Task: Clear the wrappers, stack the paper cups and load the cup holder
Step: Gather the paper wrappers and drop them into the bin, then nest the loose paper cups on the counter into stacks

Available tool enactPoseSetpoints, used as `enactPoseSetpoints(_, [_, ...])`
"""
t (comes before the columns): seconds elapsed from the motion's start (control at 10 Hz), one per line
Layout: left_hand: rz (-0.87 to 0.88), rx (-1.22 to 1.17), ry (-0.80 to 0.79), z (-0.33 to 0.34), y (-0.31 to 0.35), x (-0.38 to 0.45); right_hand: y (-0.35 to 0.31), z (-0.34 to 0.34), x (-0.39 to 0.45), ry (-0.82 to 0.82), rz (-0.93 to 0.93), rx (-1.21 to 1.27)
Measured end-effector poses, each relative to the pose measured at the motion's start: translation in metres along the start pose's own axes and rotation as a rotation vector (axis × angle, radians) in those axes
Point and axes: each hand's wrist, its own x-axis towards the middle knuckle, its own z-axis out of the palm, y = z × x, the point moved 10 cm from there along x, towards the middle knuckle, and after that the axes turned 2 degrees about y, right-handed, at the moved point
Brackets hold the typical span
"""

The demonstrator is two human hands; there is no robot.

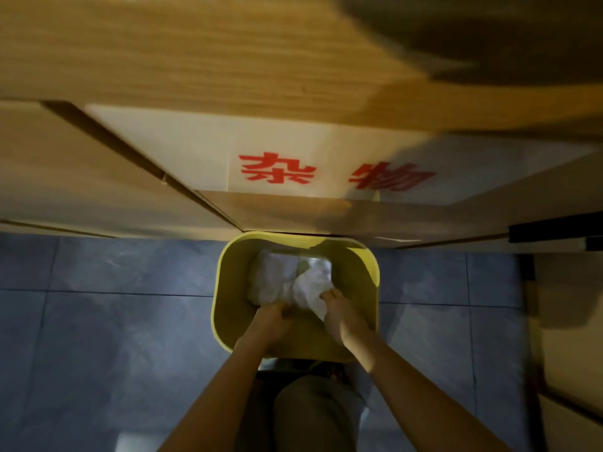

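A yellow bin [228,272] stands on the floor against a wooden cabinet. Inside it lie crumpled white wrappers [277,278]. Both my hands reach down into the bin. My left hand [270,321] is curled at the near edge of the white pile, its fingers closed around the wrapper material. My right hand [339,311] pinches a fold of white wrapper [313,288] at the pile's right side. No paper cups or cup holder are in view.
A wooden counter [195,53] overhangs a cabinet door with a white sign [293,164] in red characters. Blue-grey floor tiles [98,321] spread to the left. A dark post [532,305] stands at the right. My legs [310,415] are just below the bin.
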Motion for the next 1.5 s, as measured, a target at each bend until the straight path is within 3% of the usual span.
enactPoseSetpoints(0.3, [0.024, -0.129, 0.134, -0.070, 0.045, -0.092, -0.063, -0.096, -0.091, 0.210, -0.220, -0.074])
enactPoseSetpoints(0.5, [0.249, -0.046, 0.226, -0.141, 0.136, -0.200, -0.136, -0.175, -0.191, 0.276, -0.293, -0.104])
enactPoseSetpoints(0.6, [0.356, 0.011, 0.302, -0.178, 0.181, -0.254, -0.172, -0.219, -0.250, 0.303, -0.353, -0.049])
enactPoseSetpoints(0.8, [0.582, 0.004, 0.398, -0.244, 0.287, -0.350, -0.212, -0.330, -0.355, 0.521, -0.469, 0.195])
enactPoseSetpoints(1.0, [0.737, -0.020, 0.580, -0.297, 0.373, -0.408, -0.211, -0.442, -0.408, 0.796, -0.480, 0.394])
enactPoseSetpoints(1.1, [0.800, -0.041, 0.733, -0.320, 0.402, -0.419, -0.195, -0.479, -0.399, 0.843, -0.473, 0.598])
enactPoseSetpoints(1.3, [0.774, 0.027, 0.896, -0.340, 0.430, -0.383, -0.155, -0.507, -0.333, 0.769, -0.330, 1.059])
enactPoseSetpoints(1.4, [0.645, 0.139, 0.905, -0.344, 0.431, -0.347, -0.138, -0.512, -0.298, 0.697, -0.189, 1.207])
enactPoseSetpoints(1.5, [0.464, 0.225, 0.925, -0.350, 0.422, -0.315, -0.130, -0.511, -0.268, 0.525, -0.023, 1.316])
